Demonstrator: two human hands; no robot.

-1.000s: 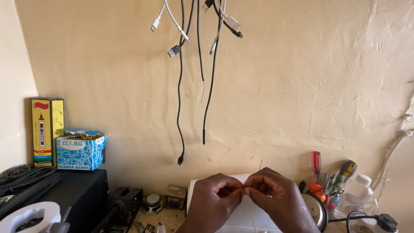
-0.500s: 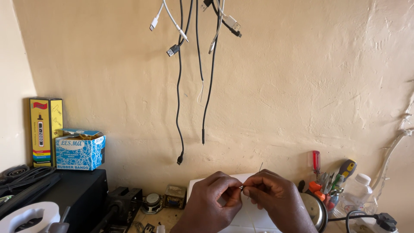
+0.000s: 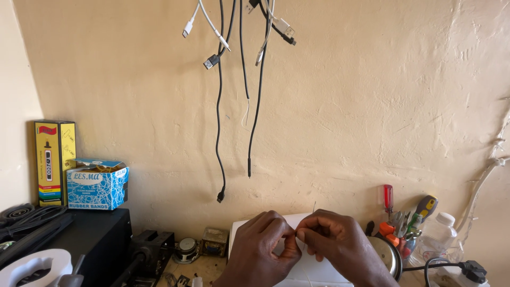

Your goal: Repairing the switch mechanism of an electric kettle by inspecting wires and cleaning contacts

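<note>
Both hands meet low in the head view, over a white box (image 3: 313, 268) that sits toward the back of the tabletop near the wall. The left hand (image 3: 263, 250) and right hand (image 3: 340, 247) have their fingertips pinched together on a thin wire (image 3: 314, 208), whose fine end sticks up just above the knuckles; most of it is hidden inside the pinch, so how it is twisted or joined cannot be told. Judging by that, the handling of the wire is in progress, with nothing set down yet. Both wrists come up from the near edge, palms turned inward, thumbs against forefingers, other fingers curled. Right of the hands stand a red screwdriver (image 3: 388, 197) and other tools; cables (image 3: 220, 133) hang on the wall above.
</note>
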